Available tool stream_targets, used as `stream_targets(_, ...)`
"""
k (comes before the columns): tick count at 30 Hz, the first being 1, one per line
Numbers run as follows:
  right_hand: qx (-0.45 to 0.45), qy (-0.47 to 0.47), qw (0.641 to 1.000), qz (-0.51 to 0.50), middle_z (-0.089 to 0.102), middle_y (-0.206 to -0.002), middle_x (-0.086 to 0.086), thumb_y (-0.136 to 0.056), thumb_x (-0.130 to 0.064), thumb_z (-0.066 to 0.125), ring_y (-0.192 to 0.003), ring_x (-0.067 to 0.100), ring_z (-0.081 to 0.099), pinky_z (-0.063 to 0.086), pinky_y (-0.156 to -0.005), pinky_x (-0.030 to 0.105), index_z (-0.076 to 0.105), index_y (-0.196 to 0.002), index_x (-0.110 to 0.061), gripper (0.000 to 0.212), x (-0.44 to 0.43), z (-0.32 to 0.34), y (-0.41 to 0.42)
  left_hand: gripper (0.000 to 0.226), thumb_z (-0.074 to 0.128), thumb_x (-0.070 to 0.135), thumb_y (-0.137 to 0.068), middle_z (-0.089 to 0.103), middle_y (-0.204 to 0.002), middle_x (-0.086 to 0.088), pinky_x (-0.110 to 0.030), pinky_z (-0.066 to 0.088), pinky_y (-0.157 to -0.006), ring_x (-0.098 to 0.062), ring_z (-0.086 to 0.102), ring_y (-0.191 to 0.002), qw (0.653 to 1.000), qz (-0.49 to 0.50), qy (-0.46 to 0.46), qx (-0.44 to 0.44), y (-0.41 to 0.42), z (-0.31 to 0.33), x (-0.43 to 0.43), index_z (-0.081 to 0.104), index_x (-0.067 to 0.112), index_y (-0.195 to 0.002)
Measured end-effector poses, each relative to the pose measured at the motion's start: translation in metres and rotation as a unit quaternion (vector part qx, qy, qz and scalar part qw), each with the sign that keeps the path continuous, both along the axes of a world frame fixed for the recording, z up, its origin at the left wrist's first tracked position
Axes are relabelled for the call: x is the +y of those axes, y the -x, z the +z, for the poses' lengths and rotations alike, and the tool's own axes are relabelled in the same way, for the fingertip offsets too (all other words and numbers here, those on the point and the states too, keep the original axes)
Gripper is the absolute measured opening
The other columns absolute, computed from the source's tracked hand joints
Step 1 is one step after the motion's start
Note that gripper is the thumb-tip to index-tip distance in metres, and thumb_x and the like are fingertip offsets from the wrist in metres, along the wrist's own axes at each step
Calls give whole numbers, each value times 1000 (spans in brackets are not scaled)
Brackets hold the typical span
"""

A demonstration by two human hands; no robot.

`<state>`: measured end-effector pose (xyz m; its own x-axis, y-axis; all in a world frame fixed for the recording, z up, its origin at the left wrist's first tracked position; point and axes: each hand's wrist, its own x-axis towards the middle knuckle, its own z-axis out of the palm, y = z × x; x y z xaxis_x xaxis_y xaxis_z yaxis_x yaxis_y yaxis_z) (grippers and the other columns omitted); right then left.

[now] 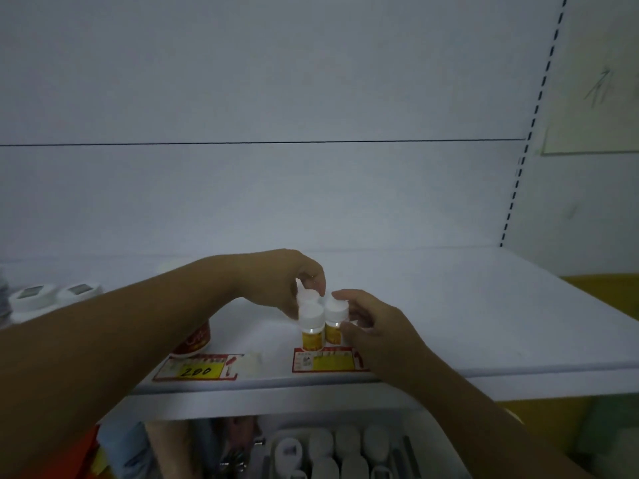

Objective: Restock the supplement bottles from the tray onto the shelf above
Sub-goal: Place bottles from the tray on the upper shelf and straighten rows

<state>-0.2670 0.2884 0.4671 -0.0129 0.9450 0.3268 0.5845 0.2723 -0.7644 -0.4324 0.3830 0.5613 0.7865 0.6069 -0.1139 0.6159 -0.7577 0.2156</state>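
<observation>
Small supplement bottles with white caps and yellow labels stand in a tight group near the front of the white shelf (449,316). The front left bottle (312,328) stands free. My right hand (373,324) grips the front right bottle (334,321) from its right side, thumb on the cap. My left hand (283,281) reaches over from the left, and its fingertips pinch the cap of a rear bottle (307,296). Below the shelf, a grey tray (276,444) holds several more white-capped bottles (345,444), blurred.
A red and yellow price tag (325,360) lies at the shelf edge under the bottles, another marked 200 (200,369) to the left. A red-labelled jar (195,340) sits behind my left forearm. Two white round containers (52,293) stand at far left.
</observation>
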Motion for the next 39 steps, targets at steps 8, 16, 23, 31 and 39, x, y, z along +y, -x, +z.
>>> stream_targets(8,-21,-16,997,-73,40,-146,-10,-93,-50,36,-124,10,41,35,-104,31,36,-136,-35,46,3,6,1,45,51,23,-94,45,-144,2,-30,38,-104,-17,46,-126,994,90,-47,33,8,13,-6,40,27,-138)
stream_targets(16,-423,-51,902,-67,5,-159,6,-95,-53,23,-146,24,-1,5,-117,44,15,-147,-25,60,17,76,-24,69,25,63,-90,6,-161,-1,-46,5,-118,-22,-1,-148,965,174,-185,61,1,33,-17,16,29,-149)
stream_targets(23,-388,-114,915,14,7,-159,1,-95,-52,30,-146,18,0,4,-117,37,16,-147,-26,60,-21,74,-2,66,24,59,-92,6,-161,-2,-45,6,-118,-22,0,-148,959,210,-191,-13,23,21,-64,12,28,-150)
stream_targets(31,-322,-317,877,167,65,-61,2,-86,-30,47,-52,20,57,39,-51,20,66,-72,-15,27,-103,-7,-5,39,37,50,-83,67,-78,7,-25,44,-58,-9,56,-63,952,99,-262,-119,72,-45,-165,66,25,-93)
stream_targets(39,-270,20,959,82,67,-84,13,-95,-25,46,-79,28,61,44,-69,34,64,-87,-6,28,-66,-149,-37,8,57,22,-86,52,-64,15,-20,34,-57,-4,51,-59,971,194,-46,-131,69,-197,-144,64,24,-89)
